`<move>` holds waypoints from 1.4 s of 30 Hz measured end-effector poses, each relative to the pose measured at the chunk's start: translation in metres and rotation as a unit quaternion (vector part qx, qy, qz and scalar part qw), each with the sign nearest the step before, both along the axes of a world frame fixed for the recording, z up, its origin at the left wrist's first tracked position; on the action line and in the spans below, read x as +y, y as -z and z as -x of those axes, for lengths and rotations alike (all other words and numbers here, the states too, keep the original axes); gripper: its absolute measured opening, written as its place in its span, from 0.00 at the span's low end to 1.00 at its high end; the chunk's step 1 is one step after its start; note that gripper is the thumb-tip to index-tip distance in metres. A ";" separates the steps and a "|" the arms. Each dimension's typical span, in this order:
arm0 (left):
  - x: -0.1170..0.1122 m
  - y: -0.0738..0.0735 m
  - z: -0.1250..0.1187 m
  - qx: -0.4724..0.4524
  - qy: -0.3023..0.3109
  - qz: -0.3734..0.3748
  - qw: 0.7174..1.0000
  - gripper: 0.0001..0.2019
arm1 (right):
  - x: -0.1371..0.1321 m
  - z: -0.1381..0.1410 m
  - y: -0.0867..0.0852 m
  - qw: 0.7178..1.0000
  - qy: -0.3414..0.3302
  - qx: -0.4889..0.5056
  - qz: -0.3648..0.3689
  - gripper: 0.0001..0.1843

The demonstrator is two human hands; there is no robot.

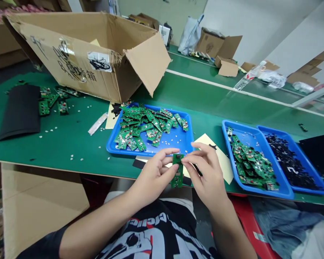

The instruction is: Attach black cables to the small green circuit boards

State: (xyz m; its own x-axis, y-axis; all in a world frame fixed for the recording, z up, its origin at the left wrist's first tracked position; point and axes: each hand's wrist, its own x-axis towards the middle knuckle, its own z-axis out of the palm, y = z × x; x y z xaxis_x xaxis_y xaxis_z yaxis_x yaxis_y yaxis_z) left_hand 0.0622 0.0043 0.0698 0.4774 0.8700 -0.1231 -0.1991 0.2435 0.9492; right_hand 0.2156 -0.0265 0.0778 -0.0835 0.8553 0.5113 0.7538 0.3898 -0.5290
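My left hand (156, 172) and my right hand (205, 172) meet just in front of the table edge. Both pinch one small green circuit board (177, 172), held upright between them. My right fingertips press at the board's top end, where a small black part sits. Just beyond my hands a blue tray (178, 140) holds a heap of several similar green boards. A yellowish sheet (221, 158) lies under my right hand.
To the right stand a blue tray (259, 142) of green boards and another blue tray (313, 180) of small black parts. A large open cardboard box (91, 54) lies tipped at the back left. A black foam sheet (21, 109) and loose boards (52, 100) lie left.
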 end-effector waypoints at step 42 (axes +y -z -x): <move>0.007 0.006 -0.011 0.094 -0.108 -0.163 0.976 0.04 | 0.008 0.011 0.012 0.997 0.037 0.007 -0.073 0.16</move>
